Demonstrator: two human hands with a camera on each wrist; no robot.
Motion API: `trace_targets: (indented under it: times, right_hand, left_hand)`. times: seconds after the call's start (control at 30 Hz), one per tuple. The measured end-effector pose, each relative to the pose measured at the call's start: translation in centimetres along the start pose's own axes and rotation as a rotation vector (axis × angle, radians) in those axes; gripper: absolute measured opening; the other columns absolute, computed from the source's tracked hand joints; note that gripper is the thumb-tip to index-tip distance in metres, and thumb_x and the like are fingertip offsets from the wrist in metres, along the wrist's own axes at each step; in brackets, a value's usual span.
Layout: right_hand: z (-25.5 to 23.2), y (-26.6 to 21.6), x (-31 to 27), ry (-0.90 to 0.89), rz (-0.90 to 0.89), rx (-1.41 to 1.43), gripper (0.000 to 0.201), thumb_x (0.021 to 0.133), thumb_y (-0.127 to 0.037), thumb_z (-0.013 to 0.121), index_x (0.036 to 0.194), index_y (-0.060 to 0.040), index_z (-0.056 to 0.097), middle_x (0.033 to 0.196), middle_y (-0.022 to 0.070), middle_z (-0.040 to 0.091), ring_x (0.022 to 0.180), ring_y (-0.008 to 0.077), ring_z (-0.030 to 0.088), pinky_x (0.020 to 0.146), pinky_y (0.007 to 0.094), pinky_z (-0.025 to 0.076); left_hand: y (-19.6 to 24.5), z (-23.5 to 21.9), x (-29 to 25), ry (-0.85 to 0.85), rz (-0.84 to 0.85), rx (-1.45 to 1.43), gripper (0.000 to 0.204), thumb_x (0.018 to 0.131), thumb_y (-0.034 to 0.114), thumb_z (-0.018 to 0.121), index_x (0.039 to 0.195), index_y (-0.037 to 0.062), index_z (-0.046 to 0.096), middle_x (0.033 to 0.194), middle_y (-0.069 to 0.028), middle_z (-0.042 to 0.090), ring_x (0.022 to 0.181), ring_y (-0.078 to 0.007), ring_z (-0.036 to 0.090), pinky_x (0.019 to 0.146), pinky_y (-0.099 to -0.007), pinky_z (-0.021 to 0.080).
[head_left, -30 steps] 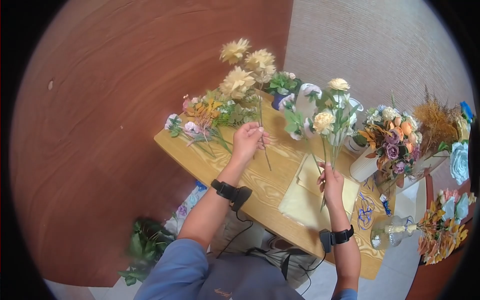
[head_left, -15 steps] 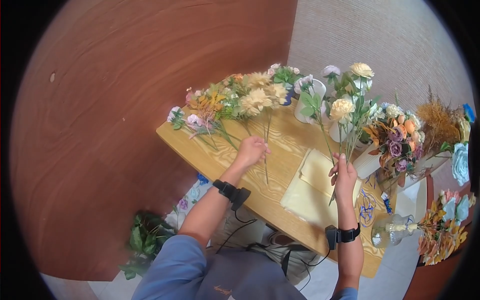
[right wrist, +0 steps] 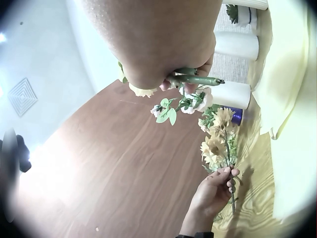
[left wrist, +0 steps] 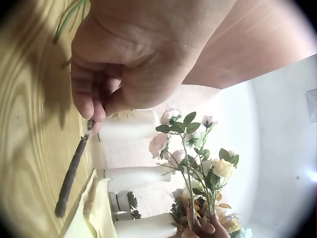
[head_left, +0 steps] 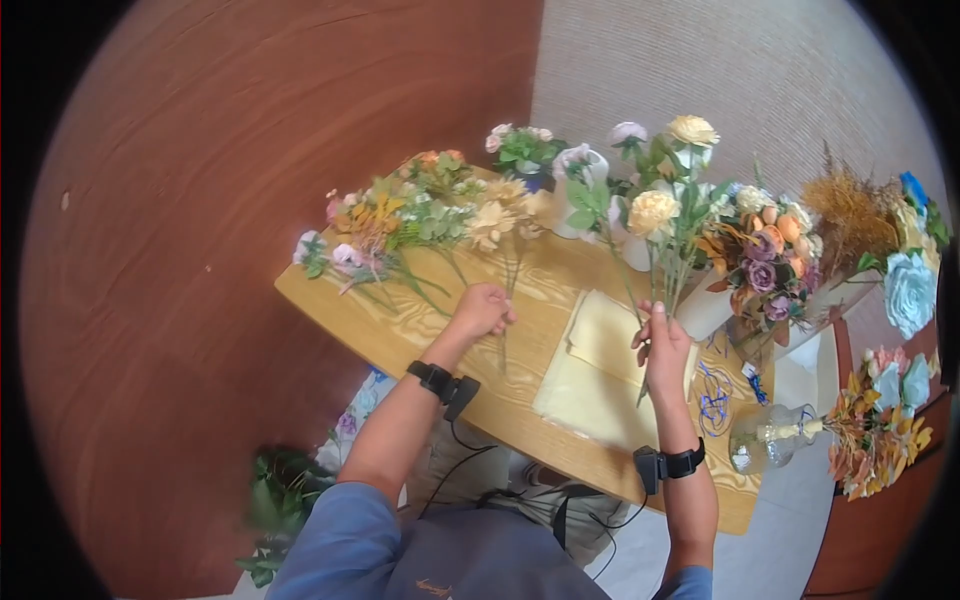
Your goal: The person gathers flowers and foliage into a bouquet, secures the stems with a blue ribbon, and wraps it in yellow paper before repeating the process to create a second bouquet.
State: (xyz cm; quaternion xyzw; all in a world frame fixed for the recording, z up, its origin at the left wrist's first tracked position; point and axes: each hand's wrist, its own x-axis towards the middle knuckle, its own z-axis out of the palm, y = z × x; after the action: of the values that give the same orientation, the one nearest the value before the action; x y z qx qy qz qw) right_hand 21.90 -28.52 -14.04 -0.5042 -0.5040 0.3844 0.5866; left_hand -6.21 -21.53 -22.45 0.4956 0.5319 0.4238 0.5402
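My left hand (head_left: 484,309) pinches the dark stem (left wrist: 73,171) of a cream flower spray, low over the wooden table. The spray's large blooms (head_left: 492,222) overlap the flowers lying at the table's far left; in the right wrist view, the fingertips hold the stem below the blooms. On the other side, my right hand (head_left: 665,355) grips a bunch of green stems (right wrist: 198,80) above a stack of pale yellow paper (head_left: 580,385). Cream blooms (head_left: 653,213) and pale lilac blooms (left wrist: 159,145) with green leaves stand upright from that fist.
Several loose flowers (head_left: 370,215) lie along the table's left side. White vases line the back, one with orange and purple blooms (head_left: 765,255). A clear glass vase (head_left: 750,450) lies tipped at the right edge near blue cord (head_left: 714,400). A brown wall (head_left: 250,200) rises at left.
My left hand has lowered the cream spray from high above the table to the level of the lying flowers. The right hand keeps hold of its bunch, with little shift.
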Motion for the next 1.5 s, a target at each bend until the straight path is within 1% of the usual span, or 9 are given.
trace_targets:
  times: [0.1, 0.2, 0.4, 0.53, 0.77, 1.07, 1.3, 1.4, 1.5]
  right_hand:
    - [0.0, 0.5, 0.3, -0.024, 0.018, 0.036, 0.042, 0.099, -0.035, 0.047, 0.091, 0.0029, 0.062, 0.076, 0.0064, 0.063, 0.053, 0.0069, 0.054, 0.038, 0.0195, 0.035]
    - [0.3, 0.6, 0.4, -0.062, 0.013, 0.069, 0.042, 0.099, -0.034, 0.046, 0.071, -0.0027, 0.052, 0.111, 0.0151, 0.063, 0.059, 0.0112, 0.060, 0.039, 0.0207, 0.040]
    - [1.8, 1.1, 0.4, -0.102, 0.027, 0.148, 0.043, 0.100, -0.034, 0.044, 0.068, -0.0053, 0.048, 0.112, 0.0159, 0.063, 0.062, 0.0136, 0.062, 0.042, 0.0216, 0.043]
    - [3.8, 1.2, 0.4, -0.126, 0.038, 0.177, 0.044, 0.100, -0.034, 0.043, 0.066, -0.0068, 0.044, 0.112, 0.0161, 0.063, 0.062, 0.0145, 0.063, 0.041, 0.0216, 0.043]
    - [5.8, 2.3, -0.5, -0.133, -0.045, 0.022, 0.041, 0.101, -0.031, 0.045, 0.113, 0.0039, 0.063, 0.104, 0.0105, 0.067, 0.069, 0.0070, 0.045, 0.075, 0.0243, 0.043]
    - [4.0, 2.2, 0.7, -0.189, 0.001, 0.208, 0.040, 0.101, -0.029, 0.043, 0.068, -0.0062, 0.047, 0.115, 0.0164, 0.062, 0.099, 0.0185, 0.057, 0.080, 0.0342, 0.052]
    - [3.4, 2.2, 0.2, -0.286, 0.012, 0.261, 0.039, 0.102, -0.030, 0.040, 0.071, -0.0070, 0.048, 0.117, 0.0160, 0.060, 0.100, 0.0186, 0.056, 0.081, 0.0348, 0.051]
    - [3.4, 2.2, 0.2, -0.320, 0.023, 0.273, 0.039, 0.102, -0.030, 0.039, 0.073, -0.0066, 0.051, 0.115, 0.0153, 0.060, 0.099, 0.0183, 0.056, 0.080, 0.0344, 0.051]
    - [4.4, 2.2, 0.0, -0.309, 0.032, 0.281, 0.040, 0.102, -0.030, 0.041, 0.076, -0.0029, 0.055, 0.105, 0.0119, 0.063, 0.092, 0.0153, 0.056, 0.080, 0.0308, 0.049]
  left_hand:
    - [-0.4, -0.8, 1.1, 0.000, -0.019, 0.010, 0.010, 0.086, 0.002, 0.052, 0.089, -0.0036, 0.059, 0.073, -0.0107, 0.066, 0.052, -0.0118, 0.055, 0.045, -0.0247, 0.047]
    - [-1.5, -1.6, 2.0, 0.026, -0.042, 0.074, 0.012, 0.085, 0.006, 0.055, 0.080, -0.0023, 0.061, 0.071, -0.0092, 0.066, 0.054, -0.0135, 0.057, 0.049, -0.0275, 0.048]
    - [1.1, 0.0, 0.1, 0.280, 0.457, 0.781, 0.022, 0.088, 0.019, 0.061, 0.089, -0.0028, 0.063, 0.072, -0.0051, 0.065, 0.055, -0.0097, 0.055, 0.047, -0.0248, 0.043]
    - [5.2, 4.6, -2.2, -0.164, 0.155, -0.108, 0.028, 0.092, 0.027, 0.061, 0.101, 0.0010, 0.065, 0.077, -0.0007, 0.062, 0.062, -0.0069, 0.055, 0.050, -0.0212, 0.044]
    - [4.3, 5.4, -1.5, -0.138, 0.163, -0.343, 0.019, 0.093, 0.021, 0.060, 0.089, 0.0023, 0.063, 0.077, -0.0020, 0.062, 0.059, -0.0067, 0.055, 0.048, -0.0201, 0.043]
    - [2.4, 1.7, -0.3, 0.067, 0.084, 0.039, 0.021, 0.085, 0.019, 0.062, 0.078, -0.0008, 0.062, 0.065, -0.0098, 0.062, 0.056, -0.0154, 0.061, 0.049, -0.0298, 0.048]
    - [0.6, 1.3, 0.4, 0.187, 0.269, 0.560, 0.026, 0.087, 0.019, 0.062, 0.072, -0.0017, 0.064, 0.059, -0.0049, 0.060, 0.051, -0.0137, 0.057, 0.048, -0.0277, 0.044]
    - [2.7, 1.7, -1.0, 0.198, 0.184, 0.855, 0.030, 0.083, 0.028, 0.066, 0.078, -0.0007, 0.070, 0.066, -0.0123, 0.064, 0.063, -0.0212, 0.064, 0.061, -0.0343, 0.050]
    - [4.8, 4.3, -2.4, -0.075, 0.222, 0.074, 0.034, 0.085, 0.033, 0.067, 0.089, -0.0011, 0.070, 0.068, -0.0053, 0.065, 0.060, -0.0119, 0.057, 0.056, -0.0287, 0.047]
